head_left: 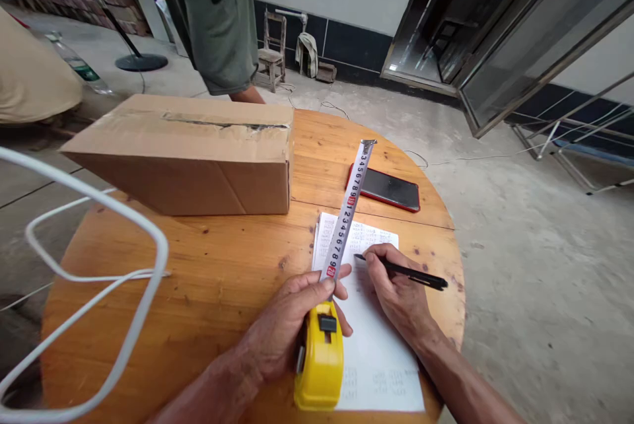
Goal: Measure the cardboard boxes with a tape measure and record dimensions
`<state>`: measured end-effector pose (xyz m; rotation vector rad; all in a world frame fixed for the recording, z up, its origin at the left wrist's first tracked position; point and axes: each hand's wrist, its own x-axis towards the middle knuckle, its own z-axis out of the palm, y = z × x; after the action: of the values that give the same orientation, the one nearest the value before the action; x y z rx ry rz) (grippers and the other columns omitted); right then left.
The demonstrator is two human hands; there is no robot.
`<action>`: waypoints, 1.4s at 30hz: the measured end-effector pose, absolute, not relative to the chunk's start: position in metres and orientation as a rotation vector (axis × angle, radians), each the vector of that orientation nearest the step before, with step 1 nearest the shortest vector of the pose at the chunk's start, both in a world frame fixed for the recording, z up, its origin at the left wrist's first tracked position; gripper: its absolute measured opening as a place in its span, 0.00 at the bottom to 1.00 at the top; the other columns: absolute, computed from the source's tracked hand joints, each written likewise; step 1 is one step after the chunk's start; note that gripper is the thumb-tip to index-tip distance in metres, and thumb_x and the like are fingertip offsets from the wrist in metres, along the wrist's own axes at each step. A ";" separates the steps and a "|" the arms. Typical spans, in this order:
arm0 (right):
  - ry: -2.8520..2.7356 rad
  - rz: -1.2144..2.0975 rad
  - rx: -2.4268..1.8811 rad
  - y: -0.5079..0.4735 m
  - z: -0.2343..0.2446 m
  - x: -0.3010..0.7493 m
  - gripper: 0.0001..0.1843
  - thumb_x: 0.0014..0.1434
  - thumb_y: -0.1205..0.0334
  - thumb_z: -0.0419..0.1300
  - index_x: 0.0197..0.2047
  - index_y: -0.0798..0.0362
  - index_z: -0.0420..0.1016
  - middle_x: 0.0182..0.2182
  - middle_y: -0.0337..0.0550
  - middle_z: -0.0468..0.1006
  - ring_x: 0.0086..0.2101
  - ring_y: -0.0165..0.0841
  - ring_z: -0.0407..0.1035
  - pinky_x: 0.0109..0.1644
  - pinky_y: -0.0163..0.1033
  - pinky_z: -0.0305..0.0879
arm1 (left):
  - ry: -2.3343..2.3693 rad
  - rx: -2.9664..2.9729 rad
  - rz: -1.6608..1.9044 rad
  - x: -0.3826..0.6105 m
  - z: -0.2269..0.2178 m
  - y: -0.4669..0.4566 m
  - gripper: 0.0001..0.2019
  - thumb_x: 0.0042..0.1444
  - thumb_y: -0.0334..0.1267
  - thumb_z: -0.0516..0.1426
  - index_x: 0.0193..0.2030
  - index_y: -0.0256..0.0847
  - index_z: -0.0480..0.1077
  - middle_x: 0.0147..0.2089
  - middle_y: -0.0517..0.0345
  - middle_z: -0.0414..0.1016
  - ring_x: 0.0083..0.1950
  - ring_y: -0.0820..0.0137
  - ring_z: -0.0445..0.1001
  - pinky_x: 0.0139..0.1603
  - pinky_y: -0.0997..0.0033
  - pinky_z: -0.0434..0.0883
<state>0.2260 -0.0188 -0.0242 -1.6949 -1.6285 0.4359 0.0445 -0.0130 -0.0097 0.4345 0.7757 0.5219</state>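
**Pen tip beside a tape measure's blade, over a handwritten sheet**

A slim black plastic pen lies across the right grip, a bare hand pinching it near the tip. Its long axis runs sideways: the tip points left, just beside the measuring blade, and the tail sticks out to the right. The tip is over the white paper sheets; whether it touches them is unclear. The right grip, over the paper's right side, is the hand nearer the written rows at the far end.

The left grip, also bare, is closed around a yellow plastic tape measure, its thumb by the mouth. The silver metal blade extends away from the person, leaning slightly right, and passes over the left end of a black-screened phone with a red edge.

Beyond the left grip, on the round, honey-coloured wooden surface, sits a brown cardboard box. Its taped top is closed, with a dark slit along the seam; its contents are hidden. Farther left, off the surface, is a clear plastic bottle with a green label; its contents are hard to tell.
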 end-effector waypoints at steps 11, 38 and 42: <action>-1.627 0.488 -1.661 -0.020 -0.024 0.227 0.09 0.59 0.63 0.53 0.30 0.53 0.70 0.18 0.34 0.68 0.19 0.26 0.61 0.25 0.32 0.59 | 0.769 0.429 0.525 0.045 -0.012 -0.013 0.10 0.60 0.38 0.52 0.32 0.34 0.68 0.27 0.45 0.79 0.18 0.77 0.68 0.19 0.81 0.62; -1.559 0.507 -1.670 -0.022 -0.024 0.229 0.09 0.61 0.62 0.52 0.30 0.52 0.69 0.15 0.32 0.65 0.17 0.27 0.61 0.24 0.33 0.60 | 0.816 0.469 0.488 0.044 -0.010 -0.013 0.11 0.59 0.41 0.53 0.40 0.34 0.69 0.25 0.49 0.77 0.20 0.76 0.67 0.21 0.80 0.60; -1.602 0.466 -1.668 -0.021 -0.023 0.229 0.08 0.60 0.63 0.52 0.30 0.53 0.70 0.16 0.33 0.66 0.18 0.27 0.62 0.25 0.33 0.60 | 0.807 0.501 0.511 0.044 -0.013 -0.013 0.11 0.59 0.42 0.53 0.36 0.34 0.69 0.28 0.44 0.79 0.22 0.75 0.68 0.23 0.79 0.61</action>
<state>0.2291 -0.0211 -0.0232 -1.6680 -1.6024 0.4660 0.0440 -0.0128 -0.0134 0.5012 0.8072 0.5108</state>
